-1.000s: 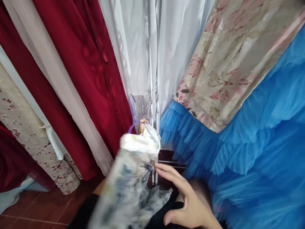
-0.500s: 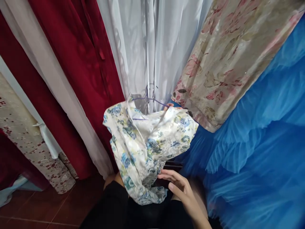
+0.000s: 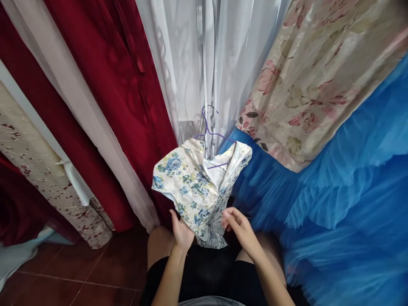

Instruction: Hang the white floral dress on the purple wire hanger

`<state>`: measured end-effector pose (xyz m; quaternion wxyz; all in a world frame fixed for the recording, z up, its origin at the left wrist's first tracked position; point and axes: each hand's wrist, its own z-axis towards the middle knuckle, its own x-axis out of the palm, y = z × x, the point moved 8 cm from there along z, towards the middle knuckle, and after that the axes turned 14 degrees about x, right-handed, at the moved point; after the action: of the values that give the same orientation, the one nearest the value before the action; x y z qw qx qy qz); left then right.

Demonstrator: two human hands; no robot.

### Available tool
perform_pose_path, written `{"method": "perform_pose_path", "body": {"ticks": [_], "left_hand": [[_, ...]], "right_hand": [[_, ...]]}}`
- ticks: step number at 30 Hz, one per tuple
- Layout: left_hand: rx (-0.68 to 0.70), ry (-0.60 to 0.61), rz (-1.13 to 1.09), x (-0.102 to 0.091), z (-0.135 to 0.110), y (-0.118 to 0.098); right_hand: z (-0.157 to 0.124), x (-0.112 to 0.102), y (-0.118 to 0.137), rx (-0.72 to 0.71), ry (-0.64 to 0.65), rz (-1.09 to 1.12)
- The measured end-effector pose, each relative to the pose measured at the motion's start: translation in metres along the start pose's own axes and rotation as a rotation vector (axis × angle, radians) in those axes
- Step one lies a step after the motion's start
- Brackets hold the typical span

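A short-sleeved white blouse with blue roses and green leaves hangs on a purple hanger, slightly turned, its neckline falling open. My left hand is at the blouse's lower left side, palm up and thumb stretched away from the cloth; its other fingers are hidden behind the fabric. At the lower right edge, my right hand has its fingers curled and pinched together on the blouse's front edge.
Behind the blouse hang long white drapes. Dark red cloth and pale pink cloth hang to the left. On the right are a beige floral garment and ruffled blue tulle. Below is a red-brown tiled floor.
The fingers at the hanger's right shoulder are gone from there. My left hand now shows at the blouse's lower left. The blouse has turned, and my right hand has closed at its edge.
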<state>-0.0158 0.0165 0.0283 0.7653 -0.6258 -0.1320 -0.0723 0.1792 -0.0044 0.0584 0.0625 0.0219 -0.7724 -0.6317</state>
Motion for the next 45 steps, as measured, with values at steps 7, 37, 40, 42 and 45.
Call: {"method": "perform_pose_path", "body": {"ticks": [7,37,40,42,45], "left_hand": [[0.025,-0.071,0.043,-0.006,-0.014,0.003],[0.480,0.162,0.668,0.009,0.007,-0.001],[0.560,0.172,0.633,0.014,0.024,-0.032],[0.684,0.110,0.597,0.022,0.042,-0.076],[0.888,0.065,0.621,0.045,0.073,-0.154]], "right_hand": [[0.052,0.022,0.027,-0.149,-0.089,-0.164],[0.105,0.045,0.214,-0.228,-0.015,0.165],[0.096,0.047,0.206,-0.237,-0.010,0.126],[0.088,0.044,0.199,-0.252,-0.029,0.080],[0.078,0.045,0.199,-0.313,-0.042,-0.046]]}}
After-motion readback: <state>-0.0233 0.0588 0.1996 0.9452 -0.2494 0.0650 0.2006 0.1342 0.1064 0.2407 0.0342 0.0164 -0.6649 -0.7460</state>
